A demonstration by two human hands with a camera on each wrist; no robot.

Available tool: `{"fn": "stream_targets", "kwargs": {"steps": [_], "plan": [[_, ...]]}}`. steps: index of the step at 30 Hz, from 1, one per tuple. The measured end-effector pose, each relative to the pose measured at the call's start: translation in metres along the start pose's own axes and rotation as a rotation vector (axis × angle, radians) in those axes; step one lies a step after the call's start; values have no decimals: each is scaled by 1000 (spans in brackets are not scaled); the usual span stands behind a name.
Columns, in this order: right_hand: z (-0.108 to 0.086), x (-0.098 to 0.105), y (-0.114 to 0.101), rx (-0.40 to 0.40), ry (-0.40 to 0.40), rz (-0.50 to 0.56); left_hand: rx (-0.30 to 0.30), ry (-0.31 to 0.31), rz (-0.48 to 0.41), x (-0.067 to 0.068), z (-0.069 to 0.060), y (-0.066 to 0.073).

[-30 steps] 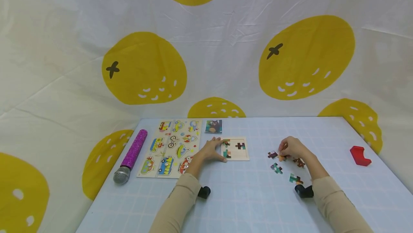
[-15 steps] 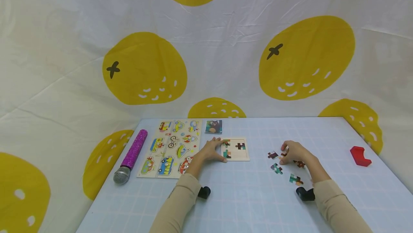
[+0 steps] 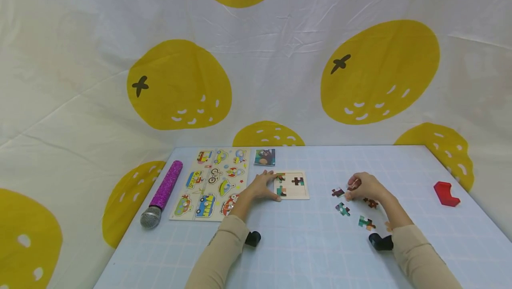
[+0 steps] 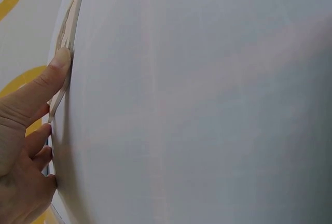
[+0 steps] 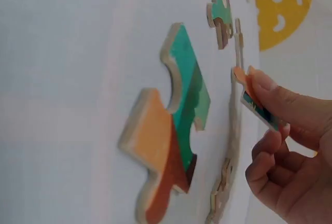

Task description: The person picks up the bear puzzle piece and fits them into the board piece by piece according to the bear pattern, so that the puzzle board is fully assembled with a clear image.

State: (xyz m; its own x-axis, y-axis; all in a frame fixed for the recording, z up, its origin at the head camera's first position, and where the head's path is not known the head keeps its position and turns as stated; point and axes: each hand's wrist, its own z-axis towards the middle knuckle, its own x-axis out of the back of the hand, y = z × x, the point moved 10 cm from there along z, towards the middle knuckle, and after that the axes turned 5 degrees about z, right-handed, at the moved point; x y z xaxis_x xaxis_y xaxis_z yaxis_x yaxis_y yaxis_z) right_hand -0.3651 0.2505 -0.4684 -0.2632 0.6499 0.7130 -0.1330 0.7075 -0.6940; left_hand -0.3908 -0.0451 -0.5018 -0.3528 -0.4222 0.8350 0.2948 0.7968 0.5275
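Pale wood edged the one puzzle tray [image 3: 290, 188], which lay flat on the table [image 3: 304, 244] with three picture pieces [image 3: 298, 181] showing in it. The left hand [image 3: 261, 186] gripped the tray's left side, thumb near its lower corner and index finger towards the upper one. Well apart from it, the right hand [image 3: 365, 186] pinched one orange and dark-green puzzle piece [image 5: 253, 105] between thumb and fingers, tilted.

Four loose pieces [image 3: 343, 209] were plain to see on the table around that hand; one orange bit [image 3: 388, 226] beside the wrist was too covered to tell.

To the left lay one vehicle board [image 3: 214, 191] and, beyond it, one microphone [image 3: 166, 191] with a glittery purple handle. One picture card [image 3: 265, 157] lay just behind the tray, and one red block [image 3: 445, 194] far to the right. Two beige sleeves [image 3: 218, 253] and two black wrist devices [image 3: 253, 238] also showed.
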Motion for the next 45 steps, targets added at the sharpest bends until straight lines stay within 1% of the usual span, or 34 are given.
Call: {"fn": "stream_targets", "kwargs": {"steps": [3,4,5,6,8,10,12,14,16,18,23,26,29,32,36,43,45], "plan": [[1,8,-7,33,40,66,9,0,-1,0,0,-1],[1,12,-9,41,60,104,12,2,2,0,0,-1],[2,16,-12,50,85,153,33,-2,-3,0,-1,-1],[2,20,-15,60,109,217,37,1,5,0,-1,-1],[3,28,-21,73,157,389,40,6,16,0,-2,0],[4,33,-28,89,187,604,43,8,25,0,-3,1],[6,37,-36,113,198,820,43,8,27,0,-4,1],[7,38,-44,143,200,1005,42,9,18,0,-4,2],[8,39,-53,183,201,1122,41,8,13,0,-4,2],[8,41,-61,229,209,1181,39,10,10,0,-4,2],[9,42,-75,313,239,1238,38,12,9,0,-3,2],[9,42,-82,347,251,1280,44,10,4,0,-4,2],[9,41,-88,373,266,1290,52,11,-3,1,-4,1],[12,38,-92,362,289,1234,51,13,-1,1,-4,1],[18,29,-94,315,314,1114,43,15,9,1,-4,1],[27,7,-101,286,304,987,60,7,1,0,-3,-1],[30,-1,-104,286,296,959,53,2,3,0,-3,0]]}}
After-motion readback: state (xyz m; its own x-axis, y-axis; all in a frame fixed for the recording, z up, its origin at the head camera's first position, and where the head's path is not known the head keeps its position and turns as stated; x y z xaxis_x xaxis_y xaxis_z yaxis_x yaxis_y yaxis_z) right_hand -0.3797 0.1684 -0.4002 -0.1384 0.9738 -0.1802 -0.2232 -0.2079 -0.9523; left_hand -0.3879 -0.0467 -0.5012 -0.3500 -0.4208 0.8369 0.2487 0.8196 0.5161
